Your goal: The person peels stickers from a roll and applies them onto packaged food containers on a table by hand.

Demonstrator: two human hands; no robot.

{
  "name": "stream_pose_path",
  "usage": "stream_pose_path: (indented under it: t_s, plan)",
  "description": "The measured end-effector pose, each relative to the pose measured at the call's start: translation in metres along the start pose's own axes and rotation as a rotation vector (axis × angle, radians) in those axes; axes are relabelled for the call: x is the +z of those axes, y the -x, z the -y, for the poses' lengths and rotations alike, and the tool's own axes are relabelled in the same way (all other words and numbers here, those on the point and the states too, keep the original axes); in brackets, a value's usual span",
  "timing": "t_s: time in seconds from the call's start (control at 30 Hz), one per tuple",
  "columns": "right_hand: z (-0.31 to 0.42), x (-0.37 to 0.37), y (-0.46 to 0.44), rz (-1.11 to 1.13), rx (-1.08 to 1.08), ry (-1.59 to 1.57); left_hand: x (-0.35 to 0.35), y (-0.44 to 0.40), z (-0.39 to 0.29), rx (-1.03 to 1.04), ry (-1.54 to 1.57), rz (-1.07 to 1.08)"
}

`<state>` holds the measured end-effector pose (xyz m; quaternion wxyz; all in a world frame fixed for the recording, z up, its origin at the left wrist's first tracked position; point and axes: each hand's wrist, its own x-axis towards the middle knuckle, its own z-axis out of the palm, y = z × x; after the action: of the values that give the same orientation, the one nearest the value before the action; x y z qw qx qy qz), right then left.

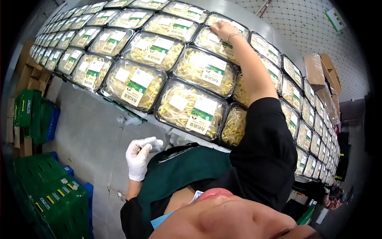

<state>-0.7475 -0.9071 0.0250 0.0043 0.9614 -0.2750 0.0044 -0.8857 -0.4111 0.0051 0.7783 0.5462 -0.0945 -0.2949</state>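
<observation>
Pale object [150, 142] pinched in gloved left hand [137, 158].
Directly under the right hand [225, 31], a sprout tray [206, 39] is touched; finger closure there cannot be told.

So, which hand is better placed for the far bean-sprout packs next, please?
Probably the right hand: it reaches over those bean-sprout packs; the gloved left hand holds a pale item near the body.

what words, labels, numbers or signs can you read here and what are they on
"有机蔬菜" - on the green-and-white label of the nearest full sprout tray

Too small or blurred to read: the label's finer print, the plain white sticker beside it, the wall sign, and the markings on the green crates
</observation>
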Motion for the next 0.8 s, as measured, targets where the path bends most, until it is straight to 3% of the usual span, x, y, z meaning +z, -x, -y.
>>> stream_pose_path:
  t_s: [0.13, 0.2, 0.23, 0.3, 0.37, 0.4, 0.47, 0.57, 0.6, 0.7, 0.77, 0.8]
  plan:
    - [-0.004, -0.008, 0.007, -0.056, -0.074, 0.067, 0.005, 0.003, -0.001, -0.022, -0.077, 0.001]
    - [0.009, -0.016, 0.016, -0.157, -0.003, -0.021, 0.008, 0.006, -0.009, 0.062, -0.158, 0.047]
    - [0.017, -0.020, 0.027, -0.287, -0.156, -0.172, 0.013, 0.006, -0.014, 0.048, -0.076, 0.087]
    - [0.070, -0.058, 0.111, -0.098, -0.374, -0.646, 0.025, 0.000, -0.026, 0.030, 0.004, 0.131]
    - [0.109, -0.077, 0.217, 0.336, -0.517, -0.853, 0.027, -0.004, -0.014, 0.049, 0.031, 0.148]
    - [0.119, -0.076, 0.256, 0.285, -0.787, -0.759, 0.039, -0.001, -0.022, 0.007, 0.013, 0.157]
    - [0.130, -0.070, 0.323, 0.293, -0.812, -0.898, 0.026, -0.007, 0.004, 0.194, -0.113, 0.168]
    - [0.130, -0.074, 0.370, 0.093, -0.623, -0.980, 0.050, 0.001, 0.002, 0.247, 0.064, 0.249]
    - [0.124, -0.075, 0.376, 0.013, -0.625, -0.978, 0.041, -0.007, 0.016, 0.458, -0.212, 0.362]
    - [0.070, -0.077, 0.351, -0.280, -0.354, -0.756, 0.061, 0.012, -0.003, 0.050, -0.076, 0.521]
    - [0.019, -0.088, 0.331, -0.074, 0.097, -0.474, 0.045, 0.011, 0.004, -0.010, -0.077, 0.586]
    - [0.002, -0.079, 0.333, -0.072, 0.146, -0.477, 0.040, 0.010, 0.006, -0.063, -0.084, 0.644]
